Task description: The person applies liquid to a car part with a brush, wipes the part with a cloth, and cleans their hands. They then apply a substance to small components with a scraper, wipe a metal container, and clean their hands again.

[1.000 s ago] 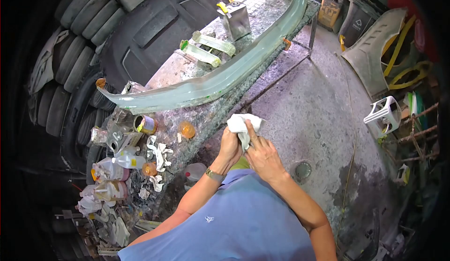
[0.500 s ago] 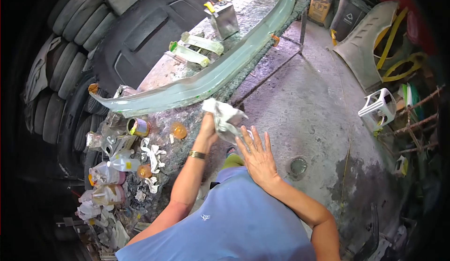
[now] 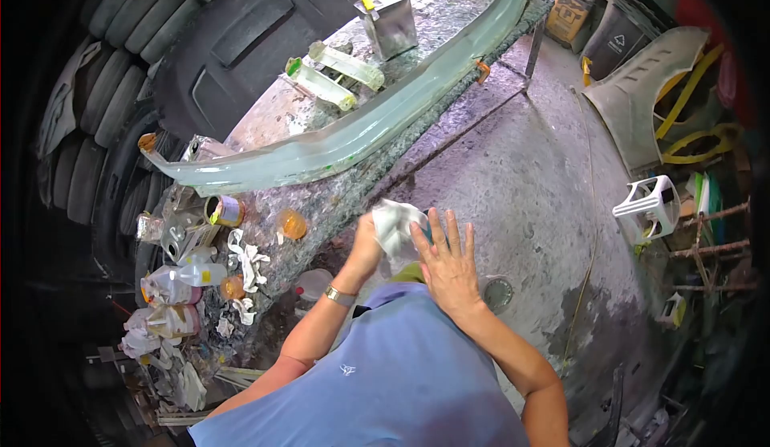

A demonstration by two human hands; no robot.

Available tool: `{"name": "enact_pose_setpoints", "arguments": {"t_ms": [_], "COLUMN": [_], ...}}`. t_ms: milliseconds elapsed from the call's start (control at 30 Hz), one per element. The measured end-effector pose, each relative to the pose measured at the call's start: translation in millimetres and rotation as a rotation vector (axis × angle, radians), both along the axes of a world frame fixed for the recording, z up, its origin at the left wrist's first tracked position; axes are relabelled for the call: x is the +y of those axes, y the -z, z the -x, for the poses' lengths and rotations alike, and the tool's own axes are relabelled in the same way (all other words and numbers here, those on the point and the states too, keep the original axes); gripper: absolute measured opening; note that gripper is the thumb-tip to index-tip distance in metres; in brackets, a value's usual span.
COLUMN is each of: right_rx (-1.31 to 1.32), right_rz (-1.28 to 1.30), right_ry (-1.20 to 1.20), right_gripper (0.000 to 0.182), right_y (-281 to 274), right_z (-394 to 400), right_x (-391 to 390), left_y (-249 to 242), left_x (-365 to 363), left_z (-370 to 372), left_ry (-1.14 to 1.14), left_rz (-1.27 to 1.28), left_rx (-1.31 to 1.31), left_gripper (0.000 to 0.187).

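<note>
A crumpled white cloth [image 3: 391, 229] is gripped at its left side by my left hand [image 3: 365, 250], which wears a watch. My right hand [image 3: 451, 274] has its fingers stretched out and spread, its index finger overlapping the cloth's right edge. A dark bluish sliver shows behind those fingers, too hidden to name. Both hands are in front of my body, beyond the near edge of the workbench [image 3: 273, 250]. Past them, a long curved grey-green bumper strip [image 3: 321, 154] lies along the bench.
Two pale green-tinted strips [image 3: 321, 86] and a metal can [image 3: 391, 26] sit behind the bumper. Bottles, an open tin [image 3: 226, 211] and crumpled scraps crowd the bench's left. Tyres [image 3: 104, 102] are stacked far left. A white stool [image 3: 648, 209] and a car fender [image 3: 642, 94] stand right.
The cloth and both hands have shifted slightly right and down in view. The cloth looks more bunched up. The view itself has turned a little, and a container now shows below the bench edge.
</note>
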State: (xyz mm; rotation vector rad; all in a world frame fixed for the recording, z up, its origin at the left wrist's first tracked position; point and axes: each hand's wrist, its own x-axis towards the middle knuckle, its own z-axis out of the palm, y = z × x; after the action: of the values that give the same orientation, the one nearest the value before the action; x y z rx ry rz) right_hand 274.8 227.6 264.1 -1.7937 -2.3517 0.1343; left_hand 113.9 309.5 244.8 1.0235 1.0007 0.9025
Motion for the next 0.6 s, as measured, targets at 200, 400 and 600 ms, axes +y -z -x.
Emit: {"name": "enact_pose_setpoints", "arguments": {"t_ms": [200, 400, 600], "right_rx": [0.18, 1.543, 1.792], "right_rz": [0.105, 0.274, 0.338], "right_ry": [-0.036, 0.333, 0.423], "right_gripper": [0.069, 0.068, 0.044], "right_y": [1.6, 14.6, 61.6], "right_z": [-56.2, -131.3, -185.0], "right_x": [56.3, 116.7, 168.6], "left_y": [21.2, -8.6, 10.4], "left_x": [53.7, 130.3, 203.5], "left_z": [-90.0, -177.0, -237.3], "left_ry": [-0.051, 0.171, 0.355], "left_rz": [0.144, 0.41, -0.391], "left_rx": [-0.177, -0.589, -0.117], "left_gripper": [0.025, 0.021, 0.023]}}
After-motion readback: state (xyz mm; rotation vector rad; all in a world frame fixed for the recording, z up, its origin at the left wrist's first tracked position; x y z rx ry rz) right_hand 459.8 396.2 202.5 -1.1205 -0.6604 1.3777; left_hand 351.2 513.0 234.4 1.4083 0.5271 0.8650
